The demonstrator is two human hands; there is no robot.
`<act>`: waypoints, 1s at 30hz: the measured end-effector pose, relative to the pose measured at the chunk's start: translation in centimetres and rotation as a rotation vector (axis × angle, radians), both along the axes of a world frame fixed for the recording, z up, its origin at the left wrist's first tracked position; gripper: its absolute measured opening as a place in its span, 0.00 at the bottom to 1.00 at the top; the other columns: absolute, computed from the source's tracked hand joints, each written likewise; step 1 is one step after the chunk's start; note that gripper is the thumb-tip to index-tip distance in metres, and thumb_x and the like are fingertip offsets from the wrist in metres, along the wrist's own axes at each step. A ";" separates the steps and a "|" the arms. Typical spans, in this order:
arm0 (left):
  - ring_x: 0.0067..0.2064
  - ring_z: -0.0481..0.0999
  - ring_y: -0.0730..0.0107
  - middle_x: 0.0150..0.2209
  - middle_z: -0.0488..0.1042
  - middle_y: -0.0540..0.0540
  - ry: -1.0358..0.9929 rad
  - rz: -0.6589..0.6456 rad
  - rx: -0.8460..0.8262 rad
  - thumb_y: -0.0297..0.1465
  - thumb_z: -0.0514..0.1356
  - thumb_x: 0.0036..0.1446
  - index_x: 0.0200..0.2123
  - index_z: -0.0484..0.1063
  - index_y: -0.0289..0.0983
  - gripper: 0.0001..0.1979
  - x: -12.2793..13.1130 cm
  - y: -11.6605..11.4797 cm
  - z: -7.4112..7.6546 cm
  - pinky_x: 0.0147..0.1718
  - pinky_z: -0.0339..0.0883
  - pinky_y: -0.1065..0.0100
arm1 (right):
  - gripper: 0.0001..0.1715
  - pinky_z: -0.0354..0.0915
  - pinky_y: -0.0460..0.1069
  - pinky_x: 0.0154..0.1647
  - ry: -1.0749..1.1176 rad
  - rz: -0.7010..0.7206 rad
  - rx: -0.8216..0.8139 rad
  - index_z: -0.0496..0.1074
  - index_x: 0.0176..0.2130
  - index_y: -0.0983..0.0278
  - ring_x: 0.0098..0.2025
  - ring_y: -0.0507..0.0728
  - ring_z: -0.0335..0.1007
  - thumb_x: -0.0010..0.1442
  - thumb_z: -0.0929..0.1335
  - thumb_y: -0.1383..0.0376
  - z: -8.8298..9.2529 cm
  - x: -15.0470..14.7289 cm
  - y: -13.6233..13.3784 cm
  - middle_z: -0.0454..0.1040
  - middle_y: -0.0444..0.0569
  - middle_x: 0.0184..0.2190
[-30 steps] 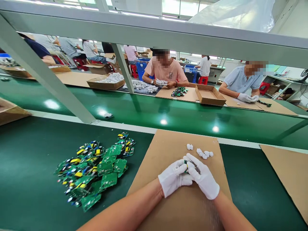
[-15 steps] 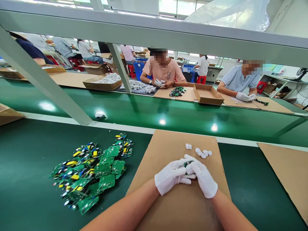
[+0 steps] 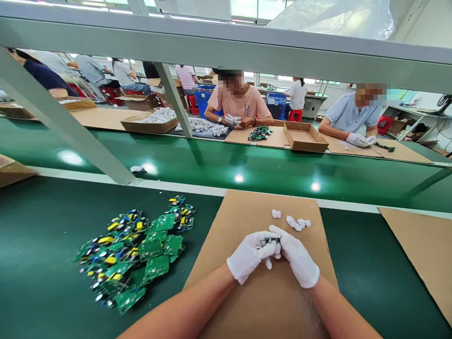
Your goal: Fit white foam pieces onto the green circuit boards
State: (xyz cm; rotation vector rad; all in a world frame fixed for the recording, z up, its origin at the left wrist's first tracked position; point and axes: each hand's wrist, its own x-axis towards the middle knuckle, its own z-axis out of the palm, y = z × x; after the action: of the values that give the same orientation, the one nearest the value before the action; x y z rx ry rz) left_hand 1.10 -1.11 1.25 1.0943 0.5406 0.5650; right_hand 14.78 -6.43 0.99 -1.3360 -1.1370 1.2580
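Both hands wear white gloves and meet over a cardboard sheet (image 3: 247, 301). Between them is a small green circuit board (image 3: 272, 240), partly covered by the fingers. My left hand (image 3: 250, 254) is closed on the board from the left. Curled around its right side, my right hand (image 3: 296, 256) grips it too. Just beyond the fingers, several small white plastic pieces (image 3: 298, 223) lie on the cardboard, with a separate pair of white pieces (image 3: 276, 214) to their left.
Left of the cardboard, a heap of circuit boards (image 3: 130, 259) with yellow and blue parts covers the dark green bench (image 3: 35, 235). A grey frame post (image 3: 77, 127) slants at left. Beyond runs a green conveyor belt (image 3: 226, 165); co-workers in gloves sit on its far side.
The circuit board has turned between my hands and shows more of its edge. My left fingers have curled in tighter. A white-and-dark item on the belt has shifted left.
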 end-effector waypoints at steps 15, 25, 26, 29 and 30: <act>0.33 0.70 0.71 0.32 0.71 0.43 -0.105 -0.104 -0.097 0.38 0.61 0.51 0.36 0.71 0.33 0.14 -0.1 -0.3 0.5 0.25 0.66 0.75 | 0.26 0.63 0.54 0.50 -0.162 0.030 0.075 0.68 0.51 0.61 0.44 0.59 0.69 0.60 0.61 0.50 0.2 0.4 0.0 0.77 0.48 0.36; 0.38 0.73 0.68 0.39 0.73 0.40 -0.090 -0.149 -0.160 0.37 0.61 0.52 0.41 0.69 0.34 0.16 -0.3 -0.3 1.1 0.31 0.66 0.73 | 0.26 0.66 0.52 0.47 -0.124 0.050 0.107 0.66 0.53 0.62 0.45 0.58 0.70 0.62 0.58 0.52 0.0 0.6 -0.1 0.76 0.49 0.41; 0.38 0.73 0.68 0.39 0.72 0.41 -0.097 -0.140 -0.189 0.37 0.61 0.51 0.42 0.69 0.35 0.16 -0.3 -0.3 1.3 0.32 0.66 0.73 | 0.26 0.65 0.52 0.49 -0.141 0.059 0.127 0.66 0.53 0.62 0.47 0.58 0.69 0.62 0.58 0.51 -0.1 0.6 -0.2 0.75 0.50 0.44; 0.34 0.72 0.71 0.33 0.71 0.44 -0.149 -0.122 -0.235 0.38 0.61 0.52 0.37 0.70 0.34 0.14 -0.2 -0.4 1.5 0.34 0.67 0.70 | 0.27 0.63 0.55 0.51 -0.321 0.044 0.161 0.66 0.53 0.63 0.48 0.60 0.68 0.58 0.62 0.52 -0.3 0.6 -0.2 0.74 0.52 0.47; 0.33 0.72 0.72 0.32 0.71 0.45 -0.158 -0.121 -0.236 0.37 0.60 0.52 0.35 0.69 0.33 0.13 -0.2 -0.5 1.5 0.35 0.68 0.68 | 0.27 0.63 0.55 0.50 -0.393 0.027 0.166 0.66 0.52 0.63 0.47 0.60 0.69 0.57 0.64 0.53 -0.3 0.5 -0.1 0.74 0.52 0.46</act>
State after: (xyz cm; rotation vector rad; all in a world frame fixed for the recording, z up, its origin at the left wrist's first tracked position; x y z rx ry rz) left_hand 0.95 -1.59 2.75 0.8443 0.3890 0.4641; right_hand 15.27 -6.56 0.65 -1.4819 -1.5006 0.9165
